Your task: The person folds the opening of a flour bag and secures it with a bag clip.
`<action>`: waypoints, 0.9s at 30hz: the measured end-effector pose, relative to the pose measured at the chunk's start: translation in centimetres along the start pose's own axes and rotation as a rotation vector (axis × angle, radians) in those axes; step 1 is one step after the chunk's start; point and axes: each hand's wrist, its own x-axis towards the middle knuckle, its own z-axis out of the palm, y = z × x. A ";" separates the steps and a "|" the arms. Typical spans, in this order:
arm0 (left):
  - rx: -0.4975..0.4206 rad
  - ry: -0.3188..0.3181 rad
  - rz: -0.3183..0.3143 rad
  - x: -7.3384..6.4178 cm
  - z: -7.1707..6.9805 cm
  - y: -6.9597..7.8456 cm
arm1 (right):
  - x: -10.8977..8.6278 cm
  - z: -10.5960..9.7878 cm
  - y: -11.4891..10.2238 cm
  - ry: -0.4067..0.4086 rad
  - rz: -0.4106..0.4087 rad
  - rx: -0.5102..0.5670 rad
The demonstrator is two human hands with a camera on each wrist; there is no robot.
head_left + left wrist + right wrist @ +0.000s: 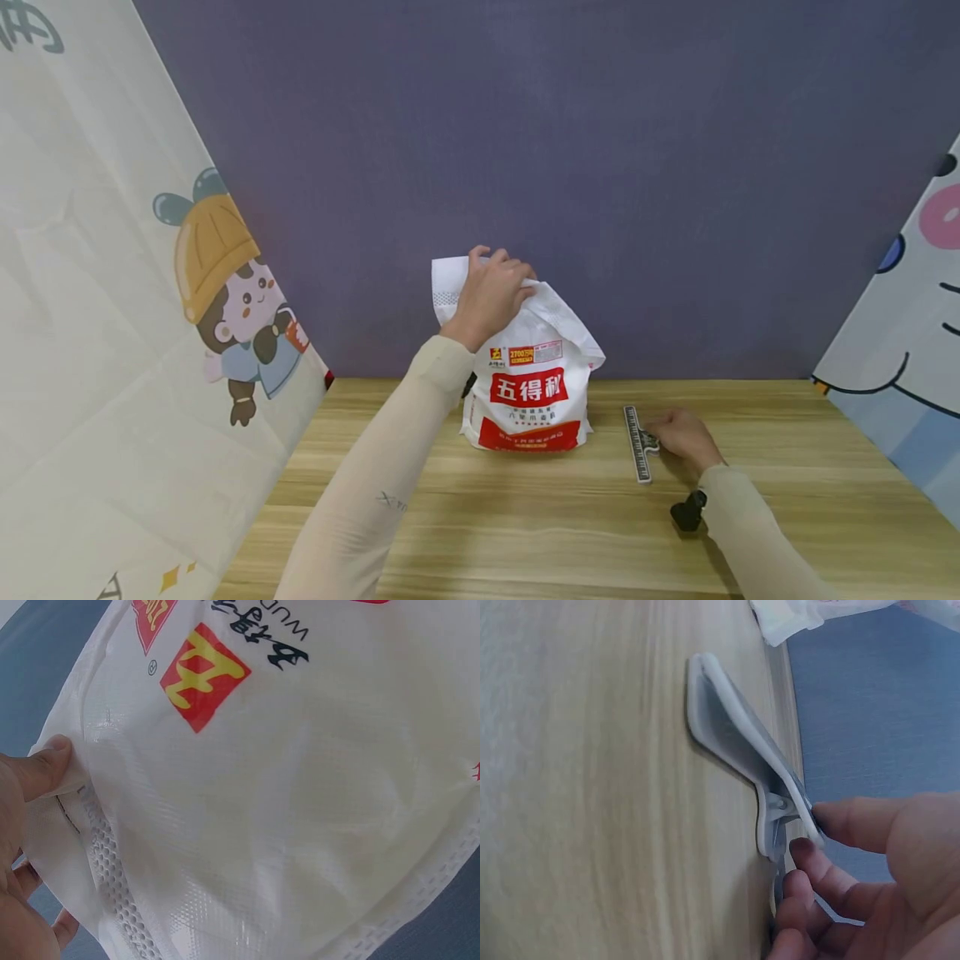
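Note:
A white flour bag (528, 417) with red printed labels stands upright on the table, its top folded and creased. My left hand (491, 296) grips the bag's top edge, thumb on the printed face in the left wrist view and the other fingers behind the white material (247, 825). To the right of the bag, a wide grey-and-white bag clip (637, 450) with ruler-like marks lies on the table. My right hand (684, 440) holds the clip's handle between thumb and fingers. In the right wrist view the clip (739, 724) shows its two long jaws meeting at the tip.
The wood-grain table (540, 533) runs back to a dark blue-grey panel (562, 167) behind the bag. A white cartoon-printed sheet (97, 333) hangs at the left, another printed sheet (900, 333) at the right. A black wrist camera (688, 510) sits on my right wrist.

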 end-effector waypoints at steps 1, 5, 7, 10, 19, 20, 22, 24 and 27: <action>0.001 0.001 0.001 0.0 0.0 0.0 | -0.1 0.0 -0.1 -0.004 0.005 0.001; -0.001 0.001 -0.001 0.0 0.1 0.0 | -0.1 0.0 -0.3 -0.008 -0.007 -0.028; -0.005 0.000 0.000 0.0 0.1 0.0 | -0.1 0.1 -0.3 -0.011 -0.008 -0.042; -0.007 0.000 0.000 0.0 0.0 0.0 | 0.0 0.1 -0.2 -0.016 -0.009 -0.043; -0.009 -0.006 -0.006 -0.1 0.1 -0.1 | 0.1 0.0 -0.1 -0.059 0.008 0.014; -0.010 -0.008 -0.006 -0.1 0.1 -0.1 | 0.1 0.0 -0.1 -0.063 0.008 0.015; -0.011 -0.009 -0.005 -0.1 0.1 -0.1 | 0.1 0.0 -0.1 -0.076 0.007 0.017; -0.011 -0.008 -0.002 -0.1 0.1 -0.1 | 0.1 -0.2 -0.2 -0.084 0.005 0.034; -0.011 -0.001 0.007 0.0 0.2 -0.1 | 0.1 -0.3 -0.3 -0.085 0.005 0.089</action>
